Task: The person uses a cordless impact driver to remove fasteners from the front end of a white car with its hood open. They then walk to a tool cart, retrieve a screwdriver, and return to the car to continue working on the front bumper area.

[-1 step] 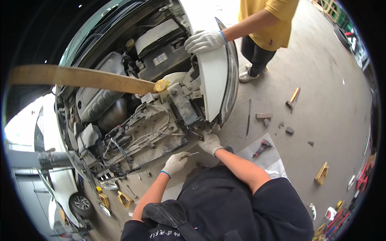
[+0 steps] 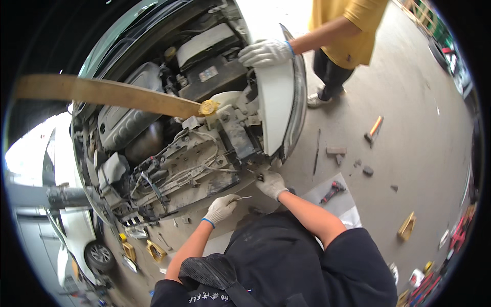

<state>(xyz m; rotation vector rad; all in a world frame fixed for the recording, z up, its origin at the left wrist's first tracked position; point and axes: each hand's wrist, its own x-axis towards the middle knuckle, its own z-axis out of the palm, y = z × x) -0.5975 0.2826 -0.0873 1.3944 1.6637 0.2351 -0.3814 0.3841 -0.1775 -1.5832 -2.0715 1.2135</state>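
My left hand (image 2: pixel 221 210), in a white work glove, is closed on a thin metal rod (image 2: pixel 244 197) that sticks out to the right. It hangs just in front of the car's stripped front end (image 2: pixel 204 176), apart from it. My right hand (image 2: pixel 271 184), gloved too, is up at the front corner below the dirty dark metal box-shaped part (image 2: pixel 239 140). Its fingers are curled around a small dark piece, too small and shaded to name. A yellow-capped reservoir (image 2: pixel 208 108) stands above in the engine bay.
Across the engine bay runs a wooden beam (image 2: pixel 117 96). A co-worker's gloved hand (image 2: pixel 266 53) rests on the white fender (image 2: pixel 273 107). On the floor at right lie a hammer (image 2: pixel 374 131), a brick (image 2: pixel 336 150), a long dark rod (image 2: pixel 317 152) and a red-black power tool (image 2: pixel 333 191).
The view has shifted slightly, so the car and floor things sit a little differently in the picture. Both my hands keep their grips, with little movement.
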